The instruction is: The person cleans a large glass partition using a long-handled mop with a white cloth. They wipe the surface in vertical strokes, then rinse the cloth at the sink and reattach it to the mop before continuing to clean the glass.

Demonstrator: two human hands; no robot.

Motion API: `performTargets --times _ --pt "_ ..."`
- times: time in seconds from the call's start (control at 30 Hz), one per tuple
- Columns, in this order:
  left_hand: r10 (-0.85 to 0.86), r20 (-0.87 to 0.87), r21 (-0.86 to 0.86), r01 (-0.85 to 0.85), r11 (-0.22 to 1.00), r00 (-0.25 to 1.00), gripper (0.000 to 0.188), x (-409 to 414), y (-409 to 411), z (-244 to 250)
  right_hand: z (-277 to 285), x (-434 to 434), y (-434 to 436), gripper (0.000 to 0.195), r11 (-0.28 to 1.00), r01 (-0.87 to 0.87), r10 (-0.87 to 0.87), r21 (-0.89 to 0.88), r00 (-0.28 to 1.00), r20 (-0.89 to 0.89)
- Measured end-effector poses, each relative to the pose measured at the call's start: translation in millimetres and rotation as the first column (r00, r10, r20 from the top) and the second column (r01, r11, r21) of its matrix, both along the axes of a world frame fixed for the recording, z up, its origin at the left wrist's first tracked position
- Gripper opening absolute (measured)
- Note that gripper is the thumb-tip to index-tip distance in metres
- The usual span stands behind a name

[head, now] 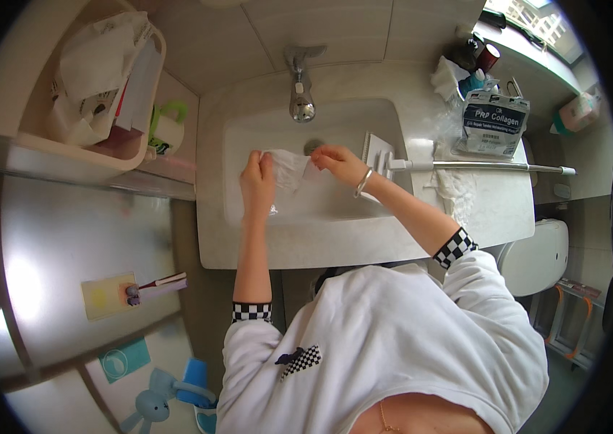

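Observation:
A thin white wet cloth or wipe [286, 167] is stretched between my two hands over the white sink basin [328, 203]. My left hand [259, 182] grips its left edge with curled fingers. At its upper right corner, my right hand [339, 163], with a silver bangle at the wrist, pinches it between thumb and fingers. Above and behind the hands is the chrome faucet [301, 100], and the drain [314, 146] is partly visible between them. A flat white mop head [385, 163] lies in the basin's right side, its metal pole [480, 166] reaching over the counter.
Crumpled white wet material [455, 192] lies on the counter [426, 211] under the pole. Behind the pole stand a mask packet [493, 123] and several bottles. At upper left, a plastic bin [146, 146] holds papers, beside a green-handled cup [168, 130]. A toilet [537, 257] is at right.

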State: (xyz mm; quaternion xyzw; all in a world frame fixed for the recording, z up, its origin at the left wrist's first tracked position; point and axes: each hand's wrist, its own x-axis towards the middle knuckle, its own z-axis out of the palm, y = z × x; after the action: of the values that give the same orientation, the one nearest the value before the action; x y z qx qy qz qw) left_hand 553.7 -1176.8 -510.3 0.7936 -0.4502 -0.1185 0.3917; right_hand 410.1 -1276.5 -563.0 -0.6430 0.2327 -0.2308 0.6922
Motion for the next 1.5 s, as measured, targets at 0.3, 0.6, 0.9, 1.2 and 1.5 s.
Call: performTargets --times 0.3,0.6,0.9,1.2,1.5 --pt "-0.039 0.045 -0.2 0.047 0.979 0.998 0.02 22 -11 -26 -2 -1 -6 0.014 0.916 0.066 -0.096 -0.396 0.994 -0.057" --pt "-0.119 -0.698 -0.048 0.12 0.992 0.706 0.028 29 -22 -11 17 -27 -56 0.012 1.0 0.005 -0.004 0.014 0.999 -0.037" --pt "-0.117 -0.765 0.107 0.304 0.946 0.633 0.023 48 -40 -33 35 -44 -45 0.02 0.993 0.082 -0.105 -0.09 0.949 -0.298" --pt "-0.416 -0.61 0.103 0.589 0.802 0.674 0.019 6 -52 -25 28 -117 -39 0.031 0.945 0.07 -0.166 -0.32 0.944 -0.286" --pt "-0.787 -0.471 -0.092 0.865 0.494 0.399 0.016 -190 -112 -23 20 -323 16 0.02 0.809 0.561 -0.528 0.178 0.825 -0.2"
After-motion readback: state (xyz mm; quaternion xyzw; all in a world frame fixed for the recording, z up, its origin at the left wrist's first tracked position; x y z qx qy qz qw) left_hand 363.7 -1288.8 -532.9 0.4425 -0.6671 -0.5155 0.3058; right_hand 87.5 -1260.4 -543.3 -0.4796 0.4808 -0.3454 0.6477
